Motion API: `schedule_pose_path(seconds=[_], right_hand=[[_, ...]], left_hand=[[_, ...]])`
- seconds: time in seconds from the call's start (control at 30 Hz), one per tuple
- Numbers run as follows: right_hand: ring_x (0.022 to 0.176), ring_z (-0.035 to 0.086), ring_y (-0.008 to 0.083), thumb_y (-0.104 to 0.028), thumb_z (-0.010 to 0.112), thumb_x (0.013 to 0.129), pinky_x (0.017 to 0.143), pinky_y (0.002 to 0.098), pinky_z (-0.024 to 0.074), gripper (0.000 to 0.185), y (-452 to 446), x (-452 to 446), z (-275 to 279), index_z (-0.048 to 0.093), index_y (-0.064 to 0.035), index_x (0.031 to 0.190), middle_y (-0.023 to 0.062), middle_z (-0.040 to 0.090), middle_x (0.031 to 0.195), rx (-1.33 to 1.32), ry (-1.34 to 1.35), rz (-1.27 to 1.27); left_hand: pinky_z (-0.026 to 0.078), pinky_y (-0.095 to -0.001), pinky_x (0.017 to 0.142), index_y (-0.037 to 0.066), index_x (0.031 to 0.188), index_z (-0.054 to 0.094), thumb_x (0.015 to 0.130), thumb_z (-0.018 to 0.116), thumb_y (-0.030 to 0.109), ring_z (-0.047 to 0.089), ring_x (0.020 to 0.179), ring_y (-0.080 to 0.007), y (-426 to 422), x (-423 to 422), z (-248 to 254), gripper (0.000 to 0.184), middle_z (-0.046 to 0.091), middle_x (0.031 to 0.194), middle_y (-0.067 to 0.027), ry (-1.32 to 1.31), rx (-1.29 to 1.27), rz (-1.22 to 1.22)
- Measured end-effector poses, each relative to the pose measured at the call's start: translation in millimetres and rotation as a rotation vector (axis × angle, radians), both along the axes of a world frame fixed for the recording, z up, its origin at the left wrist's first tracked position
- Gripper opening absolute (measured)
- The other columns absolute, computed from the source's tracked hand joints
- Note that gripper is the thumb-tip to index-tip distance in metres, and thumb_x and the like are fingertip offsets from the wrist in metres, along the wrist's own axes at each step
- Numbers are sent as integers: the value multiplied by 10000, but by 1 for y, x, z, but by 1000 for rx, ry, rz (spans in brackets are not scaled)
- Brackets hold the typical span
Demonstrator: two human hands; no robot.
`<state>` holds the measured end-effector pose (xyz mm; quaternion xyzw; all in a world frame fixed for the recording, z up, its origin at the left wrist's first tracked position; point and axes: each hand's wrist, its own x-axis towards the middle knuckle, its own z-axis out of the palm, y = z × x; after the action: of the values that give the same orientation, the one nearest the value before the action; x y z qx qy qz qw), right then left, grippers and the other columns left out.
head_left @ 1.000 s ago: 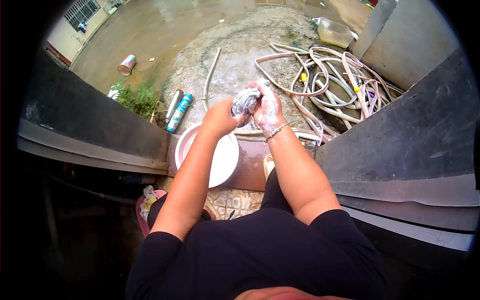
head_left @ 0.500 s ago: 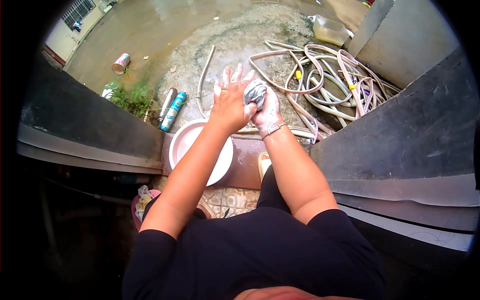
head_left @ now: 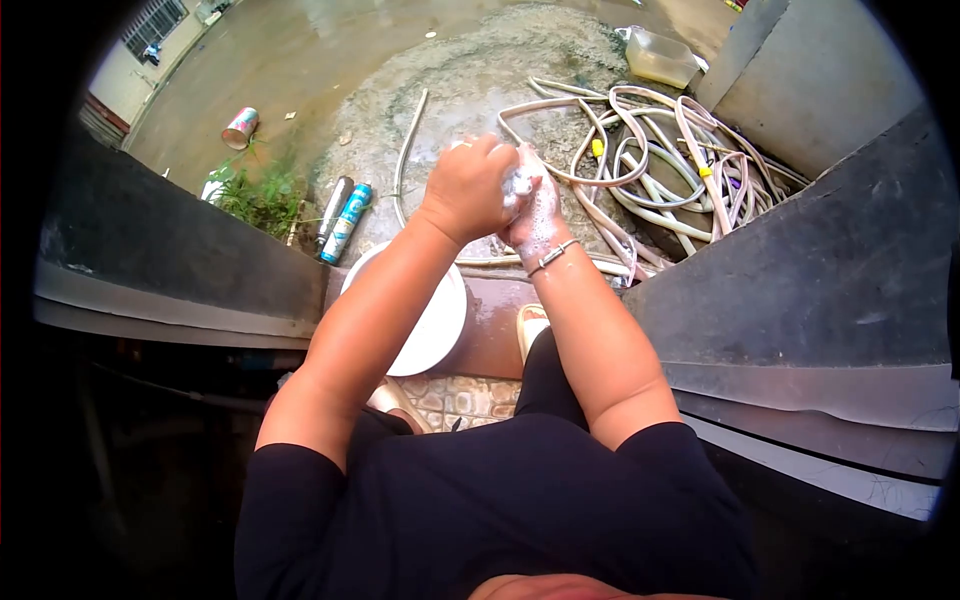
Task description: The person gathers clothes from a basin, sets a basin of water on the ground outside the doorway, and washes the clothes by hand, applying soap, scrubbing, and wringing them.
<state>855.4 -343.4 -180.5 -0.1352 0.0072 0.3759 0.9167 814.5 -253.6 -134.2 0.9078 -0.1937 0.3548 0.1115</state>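
Note:
A small grey-and-white cloth [head_left: 516, 188], covered in suds, is pressed between my two hands above the wet ground. My left hand [head_left: 468, 188] is curled over it from the left, knuckles up. On the other side my right hand [head_left: 540, 200] holds the cloth, with foam on its palm and wrist above a bracelet. The cloth is mostly hidden by the fingers. Below my left forearm sits a white basin [head_left: 440, 325] on the reddish-brown sill [head_left: 495, 330]; the forearm covers part of it.
Tangled pale hoses [head_left: 650, 180] lie at the right, below a plastic tub [head_left: 660, 62]. A blue can [head_left: 346, 225] and a dark can [head_left: 335, 210] lie left of the basin. Farther left are a pink can [head_left: 241, 128] and weeds [head_left: 265, 195]. Dark walls [head_left: 790, 270] flank both sides.
My left hand, spread flat beside the cloth half a second ago, has curled over it. The cloth is now more covered, and my right hand still holds it.

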Motion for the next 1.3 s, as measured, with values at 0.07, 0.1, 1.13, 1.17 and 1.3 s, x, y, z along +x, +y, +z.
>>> schedule_pose_path(seconds=[0.07, 0.1, 1.13, 1.17, 1.3], right_hand=[[812, 593, 183, -346, 383, 910, 701, 314, 501, 306, -1, 2, -1, 542, -84, 906, 62, 600, 842, -119, -24, -93], [804, 591, 190, -269, 404, 892, 701, 319, 494, 239, 0, 5, -7, 552, -81, 895, 67, 602, 855, -51, -17, -129], [573, 524, 130, -209, 446, 876, 445, 263, 416, 188, -4, 62, -57, 512, -47, 944, 52, 560, 773, -853, -837, -610], [587, 527, 126, -224, 460, 876, 453, 259, 420, 201, -8, 52, -42, 511, -47, 956, 52, 563, 783, -819, -712, -439], [708, 569, 147, -155, 559, 807, 543, 260, 457, 374, -13, 48, -35, 452, 34, 1112, 100, 578, 884, -634, -591, -195]], left_hand=[[445, -385, 612, 86, 758, 550, 662, 645, 238, 546, 669, -319, -2, 4, -4, 204, 533, 744, -118, 123, -33, 53], [445, -385, 612, 86, 758, 550, 662, 645, 238, 546, 669, -319, -3, 7, -6, 204, 533, 744, -118, 128, -36, 47], [449, -398, 772, 17, 976, 604, 789, 512, 297, 573, 892, -359, -11, 41, -32, 349, 604, 937, -220, 567, -486, 415], [452, -387, 764, 15, 977, 600, 804, 519, 327, 575, 878, -360, -4, 40, -39, 366, 607, 929, -214, 516, -496, 404], [460, -308, 720, 17, 970, 597, 816, 577, 283, 606, 788, -255, 32, 39, -61, 309, 636, 863, -151, 483, -458, 383]])
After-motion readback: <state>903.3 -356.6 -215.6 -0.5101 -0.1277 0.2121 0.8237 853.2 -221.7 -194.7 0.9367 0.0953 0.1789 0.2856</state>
